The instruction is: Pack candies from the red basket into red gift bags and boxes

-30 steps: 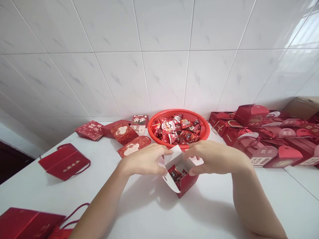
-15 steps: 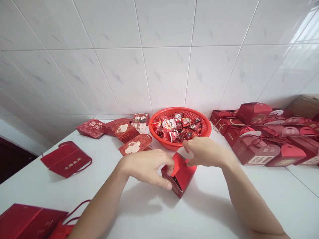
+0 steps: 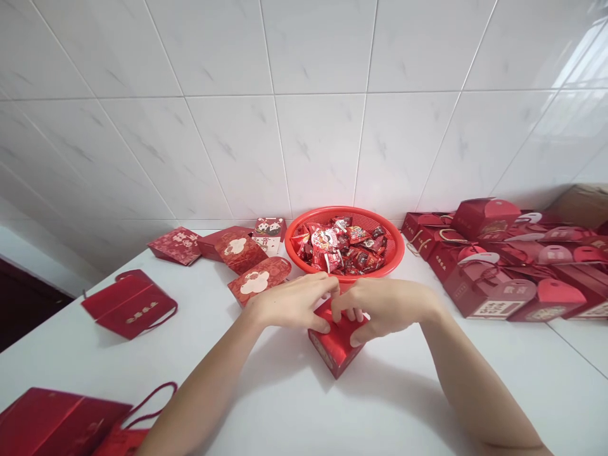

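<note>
A small red gift box [image 3: 335,354] stands on the white table in front of me, one corner pointing towards me. My left hand [image 3: 295,303] grips its left side, thumb on the near flap and fingers curled over the back. From the right, my right hand [image 3: 387,309] holds the top, its bent fingers pressing the flaps together and the thumb on the right side. Both hands hide most of the closure. Just behind them sits a red plastic basket [image 3: 295,250] of wrapped candies [image 3: 349,244].
Several red gift boxes [image 3: 491,288] are crowded at the right, with a brown carton [image 3: 582,206] behind. Patterned boxes [image 3: 256,278] lie left of the basket. A corded red box [image 3: 130,307] rests at the left, another [image 3: 61,424] at the near left. A tiled wall [image 3: 318,145] closes off the back.
Both hands have come closer together over the box. The flaps that stood raised and gaping are now folded down, and my right hand has moved from the back corner onto the top.
</note>
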`<state>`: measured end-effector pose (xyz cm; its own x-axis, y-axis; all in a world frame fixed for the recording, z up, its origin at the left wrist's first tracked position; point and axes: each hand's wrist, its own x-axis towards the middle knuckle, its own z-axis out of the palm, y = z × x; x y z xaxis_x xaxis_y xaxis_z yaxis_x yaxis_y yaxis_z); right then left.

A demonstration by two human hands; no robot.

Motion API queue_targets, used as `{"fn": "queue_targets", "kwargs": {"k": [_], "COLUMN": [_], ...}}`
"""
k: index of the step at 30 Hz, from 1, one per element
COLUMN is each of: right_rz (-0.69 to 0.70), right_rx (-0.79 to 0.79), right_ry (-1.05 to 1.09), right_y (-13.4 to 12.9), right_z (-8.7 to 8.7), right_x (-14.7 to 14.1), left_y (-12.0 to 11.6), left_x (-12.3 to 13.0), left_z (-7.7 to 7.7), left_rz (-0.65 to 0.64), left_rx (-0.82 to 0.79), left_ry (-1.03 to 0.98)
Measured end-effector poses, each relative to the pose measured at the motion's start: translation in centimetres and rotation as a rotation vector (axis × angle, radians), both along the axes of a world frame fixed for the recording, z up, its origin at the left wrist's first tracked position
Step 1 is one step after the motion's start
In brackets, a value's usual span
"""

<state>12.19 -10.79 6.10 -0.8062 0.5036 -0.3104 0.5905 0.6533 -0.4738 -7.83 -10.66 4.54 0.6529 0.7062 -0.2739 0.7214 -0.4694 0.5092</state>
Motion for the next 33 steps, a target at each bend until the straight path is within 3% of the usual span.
{"fn": "queue_targets", "kwargs": {"k": [6, 13, 19, 25, 29, 33], "right_rz": [-0.043, -0.222, -0.174, -0.113, -0.225, -0.334], "right_rx": [0.049, 0.257, 0.370, 0.407, 0.395, 0.336], "right_ry": [-0.052, -0.134, -0.207, -0.248, -0.216, -0.224], "right_y": [-0.1, -1.9, -4.1, -3.6, -3.1, -3.3], "right_z": [0.3, -0.4, -1.7, -1.7, -0.9, -0.9], "right_x": [0.2, -0.9, -3.5, -2.7, -1.1, -1.2], "left_y": [0.6, 0.5, -0.2, -0.3, -0.5, -1.0], "left_x": [0.0, 0.0, 0.5, 1.2, 1.5, 2.0], "left_z": [-0.3, -0.5, -1.0, -1.6, -1.9, -2.3], "left_rz": [-0.119, -0.067, 0.007, 0.041, 0.129, 0.165], "left_rx": [-0.069, -0.065, -0.099, -0.066, -0.057, -0.074], "left_ry": [-0.052, 0.015, 0.014, 0.020, 0.058, 0.074]}}
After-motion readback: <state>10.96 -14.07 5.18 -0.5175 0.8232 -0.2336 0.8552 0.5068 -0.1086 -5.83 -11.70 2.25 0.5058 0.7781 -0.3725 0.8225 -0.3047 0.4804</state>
